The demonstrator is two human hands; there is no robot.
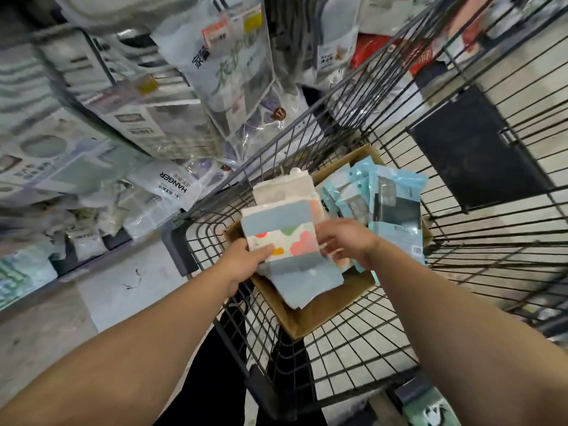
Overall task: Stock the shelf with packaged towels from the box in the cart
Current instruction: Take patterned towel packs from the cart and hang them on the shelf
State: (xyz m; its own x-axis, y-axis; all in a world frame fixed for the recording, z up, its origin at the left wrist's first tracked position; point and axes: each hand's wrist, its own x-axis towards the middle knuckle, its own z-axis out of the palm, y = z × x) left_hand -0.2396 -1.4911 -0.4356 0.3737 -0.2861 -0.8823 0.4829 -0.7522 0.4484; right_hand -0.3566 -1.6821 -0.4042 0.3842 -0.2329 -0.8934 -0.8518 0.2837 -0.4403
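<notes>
Both hands over cardboard box (307, 315) in wire cart (384, 348), working same stack of towel packs (282, 238). Left hand (242, 265) grips stack at its near-left edge, thumb curled over top of front pack, fingers hidden beneath. Right hand (347, 241) at stack's right edge, fingers curled onto side of packs, fingertips pinching edges; exact pack held can't tell, motion blur. Front pack white w/ pink, orange, green blobs, blue-grey band above; more blue-grey packs fan out below toward near box wall; pale beige pack w/ white hang tab sticks up behind. Stack tilted, lifted partly above box, lower ends overlapping box rim on near side. Right of stack, in same box, upright cluster of light-blue pouches (390, 204) w/ dark windows, touching each other, leaning on far-right box wall. Box sits on cart floor, toward cart's left side. Black flap panel (473, 149) on cart's right wire wall. Shelf (101, 155) left of cart, crowded w/ blurred bagged goods; one white pack reads HANGER (173, 187). Clear hanging bags (233, 66) w/ green script above cart's far-left corner. Pale floor (116, 290) between shelf base and cart. Both forearms bare, reaching in from bottom corners.
</notes>
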